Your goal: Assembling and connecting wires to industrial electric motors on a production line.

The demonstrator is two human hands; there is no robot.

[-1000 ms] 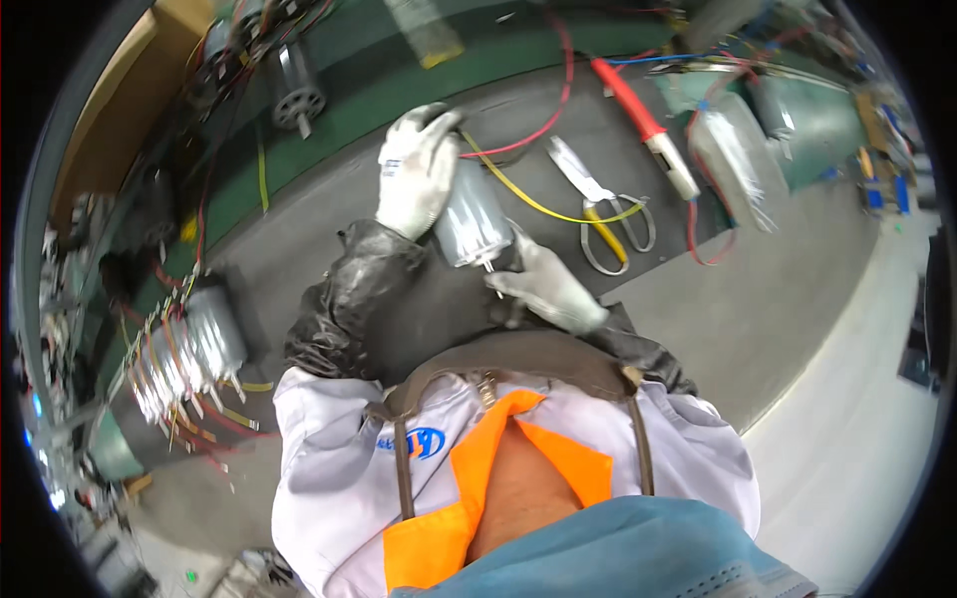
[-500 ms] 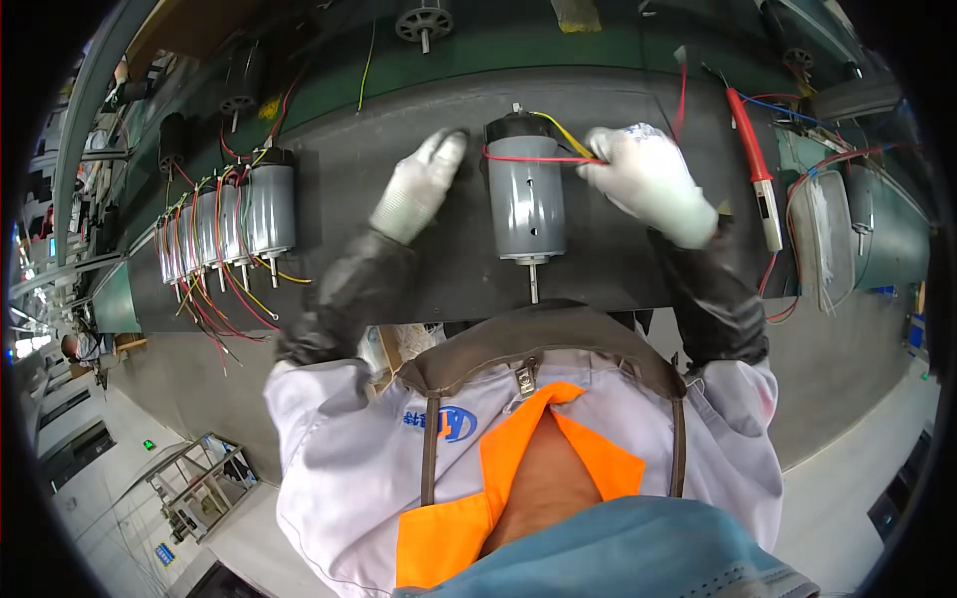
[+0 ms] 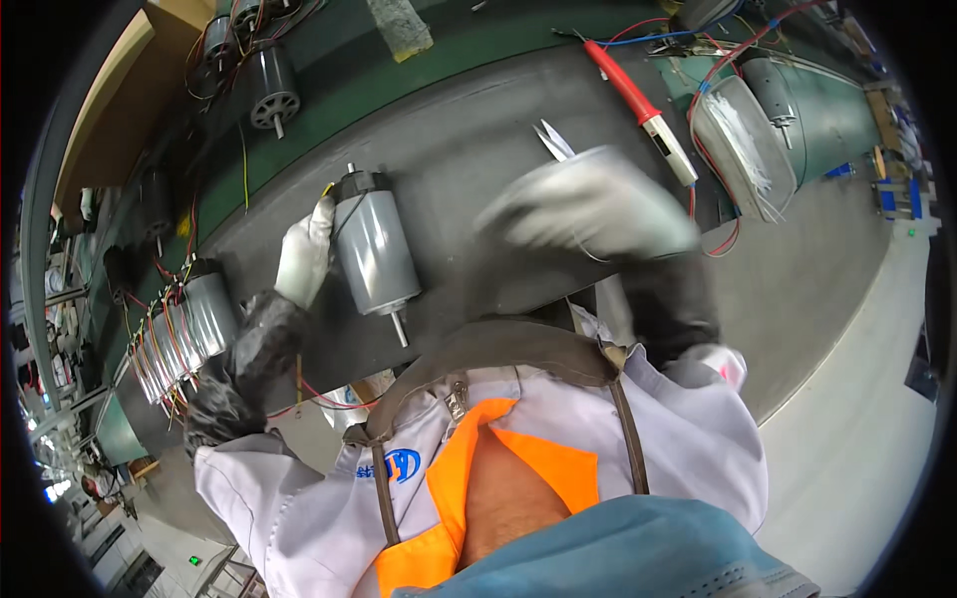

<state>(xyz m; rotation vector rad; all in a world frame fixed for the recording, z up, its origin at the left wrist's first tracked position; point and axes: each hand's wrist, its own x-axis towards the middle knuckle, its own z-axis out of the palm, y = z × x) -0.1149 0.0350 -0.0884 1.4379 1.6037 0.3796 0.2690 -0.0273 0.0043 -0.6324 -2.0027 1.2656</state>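
A grey cylindrical electric motor (image 3: 375, 249) with a black end cap lies on the dark bench in front of me, its shaft pointing toward me. My left hand (image 3: 307, 251), in a white glove, is at its left side by the cap. Its fingers are closed on a yellow wire (image 3: 327, 188), of which a short end shows. Over the bench to the right, my gloved right hand (image 3: 598, 207) is smeared by motion. Beside it show the pointed blades of scissors (image 3: 554, 141); whether the hand holds them is unclear.
A row of wired grey motors (image 3: 204, 311) stands at left. More motors (image 3: 271, 88) lie at the far left. On the right are a red and white pen-like tool (image 3: 643, 115) and a tray (image 3: 703, 130) with white strips. Red wires (image 3: 344, 402) hang by my left forearm.
My view has turned, so the motor appears further left. My left hand has come to the wire at the motor's cap. My right hand has left the red and yellow wires; scissors now show.
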